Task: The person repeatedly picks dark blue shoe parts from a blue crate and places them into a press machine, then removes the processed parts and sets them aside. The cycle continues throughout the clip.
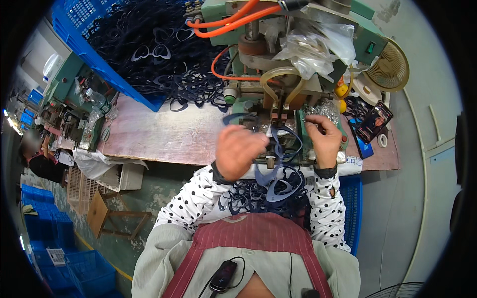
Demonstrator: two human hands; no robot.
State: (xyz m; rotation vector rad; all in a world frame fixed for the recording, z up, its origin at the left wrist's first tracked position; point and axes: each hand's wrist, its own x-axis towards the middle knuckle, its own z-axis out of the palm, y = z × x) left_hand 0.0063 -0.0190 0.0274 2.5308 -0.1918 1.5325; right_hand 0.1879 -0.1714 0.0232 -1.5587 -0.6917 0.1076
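My left hand (238, 151), smeared by motion, is in front of the machine's left side. A blurred dark-blue eyeglass frame (241, 118) shows just beyond its fingers; whether the hand holds it I cannot tell. My right hand (324, 141) is at the machine's right side, thumb and fingertips curled together. Anything between them is too small to make out. Small shiny parts (325, 110) lie in clear plastic just beyond it. Between my hands, another heart-shaped eyeglass frame (293, 153) is at the front of the green bench machine (251, 107). More dark-blue frames (278, 191) are heaped on my lap.
A blue crate (141, 97) of frames is tipped toward the table (149, 131) at left. Orange air hoses (233, 24) cross the machine top. A phone (372, 123), a tape roll (382, 140) and a fan (388, 64) are at right. A wooden stool (107, 216) stands lower left.
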